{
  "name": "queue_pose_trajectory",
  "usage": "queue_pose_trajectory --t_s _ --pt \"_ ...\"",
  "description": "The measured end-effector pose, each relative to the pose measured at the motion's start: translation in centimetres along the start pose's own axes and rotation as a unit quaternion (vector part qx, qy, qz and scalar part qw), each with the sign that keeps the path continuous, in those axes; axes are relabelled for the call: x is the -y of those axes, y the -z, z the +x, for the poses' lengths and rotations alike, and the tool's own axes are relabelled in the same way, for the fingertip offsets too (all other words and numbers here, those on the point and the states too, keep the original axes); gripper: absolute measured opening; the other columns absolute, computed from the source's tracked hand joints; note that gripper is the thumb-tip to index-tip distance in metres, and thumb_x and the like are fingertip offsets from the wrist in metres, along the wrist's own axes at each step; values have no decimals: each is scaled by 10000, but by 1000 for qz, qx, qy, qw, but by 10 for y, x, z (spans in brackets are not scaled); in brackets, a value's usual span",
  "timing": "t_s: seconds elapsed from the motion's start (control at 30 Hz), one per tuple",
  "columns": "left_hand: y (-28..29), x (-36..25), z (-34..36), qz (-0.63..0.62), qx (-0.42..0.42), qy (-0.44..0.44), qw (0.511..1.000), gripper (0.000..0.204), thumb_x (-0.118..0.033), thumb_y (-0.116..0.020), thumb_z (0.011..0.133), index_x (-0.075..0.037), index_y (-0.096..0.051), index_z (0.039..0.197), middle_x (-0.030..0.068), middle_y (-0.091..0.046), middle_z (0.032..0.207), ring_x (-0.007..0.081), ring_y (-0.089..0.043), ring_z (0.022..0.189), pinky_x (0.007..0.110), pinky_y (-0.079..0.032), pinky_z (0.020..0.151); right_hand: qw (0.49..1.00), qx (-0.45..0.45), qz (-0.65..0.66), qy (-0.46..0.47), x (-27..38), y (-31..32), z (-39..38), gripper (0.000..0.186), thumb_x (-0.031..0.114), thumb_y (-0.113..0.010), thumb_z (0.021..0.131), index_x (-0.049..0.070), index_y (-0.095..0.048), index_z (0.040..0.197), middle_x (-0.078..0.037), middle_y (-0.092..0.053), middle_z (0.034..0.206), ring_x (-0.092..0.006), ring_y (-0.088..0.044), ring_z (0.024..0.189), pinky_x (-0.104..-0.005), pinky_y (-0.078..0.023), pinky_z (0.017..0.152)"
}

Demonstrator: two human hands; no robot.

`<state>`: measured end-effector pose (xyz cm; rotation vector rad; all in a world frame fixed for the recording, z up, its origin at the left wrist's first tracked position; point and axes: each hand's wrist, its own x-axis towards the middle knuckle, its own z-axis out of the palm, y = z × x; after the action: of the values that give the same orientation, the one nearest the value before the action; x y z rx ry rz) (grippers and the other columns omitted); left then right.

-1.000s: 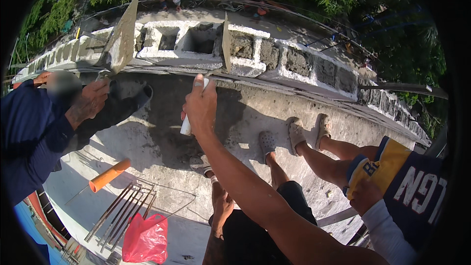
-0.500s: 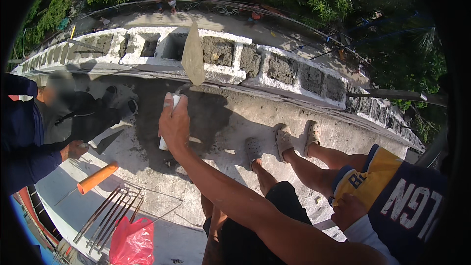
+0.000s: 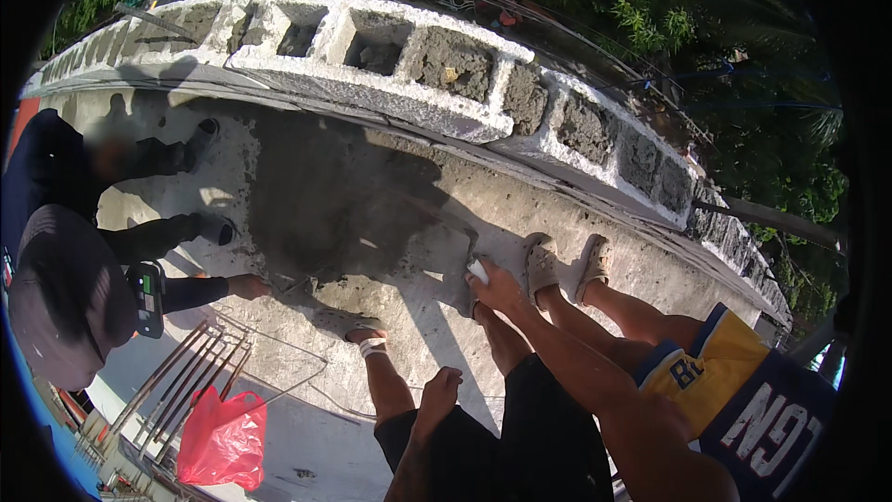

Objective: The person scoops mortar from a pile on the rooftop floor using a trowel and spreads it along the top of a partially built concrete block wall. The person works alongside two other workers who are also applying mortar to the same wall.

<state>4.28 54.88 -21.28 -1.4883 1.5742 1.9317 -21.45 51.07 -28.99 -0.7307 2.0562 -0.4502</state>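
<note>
Right grip (image 3: 502,290) holds 1 white-handled trowel (image 3: 478,270) near 2 beige clogs (image 3: 541,265).

The block wall (image 3: 390,98) runs across the far side from left to right, with trees (image 3: 650,9) beyond it. Mortar (image 3: 316,195) lies on the floor (image 3: 297,344) before the wall, left of centre. The right hand (image 3: 502,292), with the trowel (image 3: 478,270) in it, is right of the mortar; the left hand (image 3: 440,392) is nearer the body, over the thigh. A co-worker (image 3: 70,288) is at the far left, another person (image 3: 734,381) at the right. Bars (image 3: 181,376) lie at lower left, a bag (image 3: 223,439) at their near ends.
</note>
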Motion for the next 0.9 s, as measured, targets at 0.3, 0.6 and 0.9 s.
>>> queue_pose_trajectory --t_s 0.3,0.6,0.9 --pt "25 115 77 28 42 -15 999 173 -64 -516 878 -41 -590 1033 180 -667 954 332 -660 901 407 -525 778 982 -31 -183 -18 -92 -91 209 378 339 -589 852 27 -539 1058 -276 -648 883 -456 -632 848 -519 -508 748" --pt "44 146 81 93 156 -34 983 283 -112 -555 826 -40 -540 1099 152 -617 997 330 -595 968 475 -452 844 997 -48 -43 -52 -60 -377 215 449 297 -580 881 18 -443 1205 -313 -638 900 -482 -626 859 -479 -544 742" --pt "91 148 88 132 137 28 981 330 -83 -561 796 -28 -537 1121 182 -620 1024 357 -604 953 484 -462 843 972 22 -195 128 -66 -346 102 363 238 -606 785 37 -579 1086 -219 -626 873 -423 -634 823 -484 -536 734"
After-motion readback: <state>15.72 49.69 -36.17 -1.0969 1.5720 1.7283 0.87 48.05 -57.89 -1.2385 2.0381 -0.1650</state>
